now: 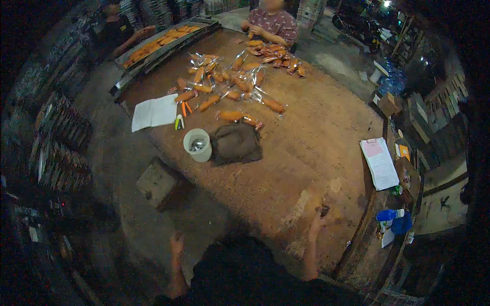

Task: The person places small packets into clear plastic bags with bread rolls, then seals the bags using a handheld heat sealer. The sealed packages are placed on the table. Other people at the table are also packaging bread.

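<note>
Low on the left, my left hand (177,241) hangs over the floor beside the table, dim and blurred. My right hand (320,215) is over the near right part of the brown tabletop (298,153). A small dark patch shows at its fingers; whether it is a held thing or a mark on the table cannot be made out. Farther up the table stands a white plastic bucket (203,153) with small metallic pieces inside. It touches a dark cloth or bag (237,143). Beyond them lie several long orange-brown pieces (241,84), many in clear plastic wrap.
An open notebook (155,111), orange pens (184,109) and a yellow-green tool (178,123) lie at the left edge. A long tray (168,53) holds orange pieces. Two people (271,25) work across the table. Right: papers (379,164), a blue bottle (387,215). Left: a stool-like block (159,181).
</note>
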Demonstrator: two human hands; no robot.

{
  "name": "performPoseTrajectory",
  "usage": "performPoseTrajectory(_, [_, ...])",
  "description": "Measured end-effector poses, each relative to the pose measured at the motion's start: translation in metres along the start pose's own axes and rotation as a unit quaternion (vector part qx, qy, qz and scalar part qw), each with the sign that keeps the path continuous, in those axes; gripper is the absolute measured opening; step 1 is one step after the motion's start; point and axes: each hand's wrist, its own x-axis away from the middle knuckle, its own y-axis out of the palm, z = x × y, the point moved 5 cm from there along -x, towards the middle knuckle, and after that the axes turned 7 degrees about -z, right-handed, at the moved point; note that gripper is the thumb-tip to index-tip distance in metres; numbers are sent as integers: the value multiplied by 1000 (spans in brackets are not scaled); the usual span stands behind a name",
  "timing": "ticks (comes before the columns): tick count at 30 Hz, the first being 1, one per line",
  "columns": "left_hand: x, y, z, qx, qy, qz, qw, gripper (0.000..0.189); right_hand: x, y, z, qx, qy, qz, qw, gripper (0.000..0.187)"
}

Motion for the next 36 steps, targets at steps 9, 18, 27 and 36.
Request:
performPoseTrajectory(9, [-77,49,259,-105,153,-99,978,45,18,117,-205,-175,-35,-378,908,39])
performPoseTrajectory(18, [-184,53,380,-155,299,-142,931,118,58,256,-397,178,-324,-513,775,88])
performPoseTrajectory(27, [-223,112,433,-321,400,-250,821,124,83,164,-265,264,-150,-440,845,67])
performPoseTrajectory(36, [-234,132,448,-329,526,-253,742,111,137,-103,-83,241,283,-2,928,64])
